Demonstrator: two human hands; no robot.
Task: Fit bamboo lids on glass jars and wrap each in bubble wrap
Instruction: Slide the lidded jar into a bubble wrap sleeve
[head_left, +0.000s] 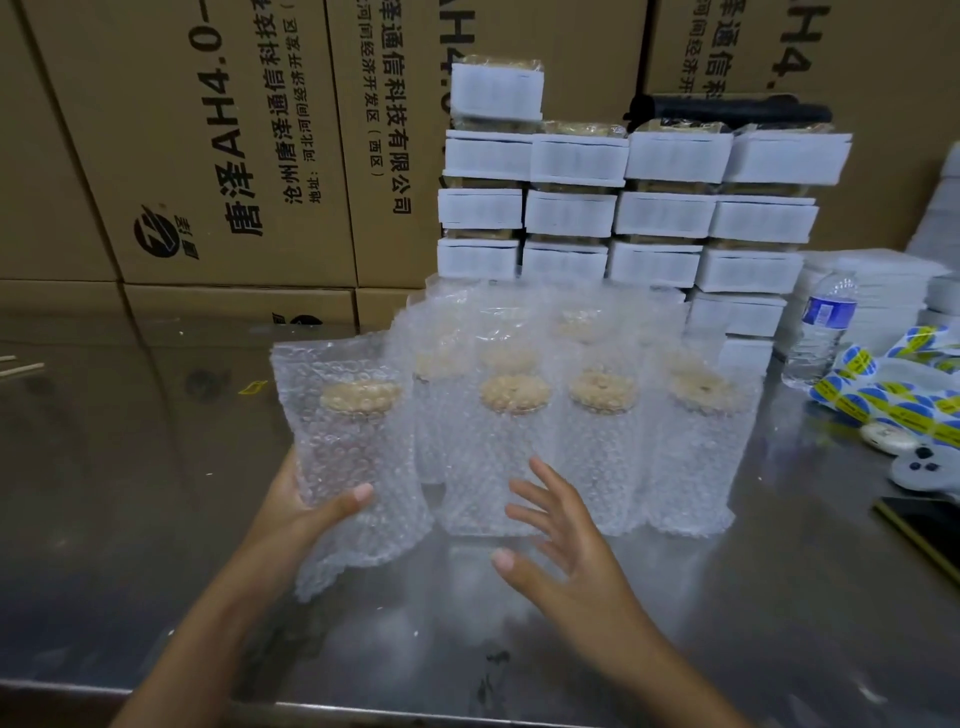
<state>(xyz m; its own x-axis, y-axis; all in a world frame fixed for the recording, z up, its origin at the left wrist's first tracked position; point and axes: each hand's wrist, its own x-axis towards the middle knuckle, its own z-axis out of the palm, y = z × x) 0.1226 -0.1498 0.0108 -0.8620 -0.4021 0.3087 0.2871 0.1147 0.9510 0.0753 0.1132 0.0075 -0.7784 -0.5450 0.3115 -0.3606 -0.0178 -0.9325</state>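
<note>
Grips the wrapped jar (353, 447) low on its body with the left hand (311, 512), thumb across the front, bamboo lid (360, 395) up above the fingers. Spreads the right hand (566, 551) wide and relaxed, grasping nothing, just right of the held jar and close before the row of wrapped jars (597, 447). Probably handles as heavy, rigid, breakable glass under soft, slippery film, with slack wrap trailing below the left palm. Best to squeeze the firm body, never the loose wrap or the lid.
</note>
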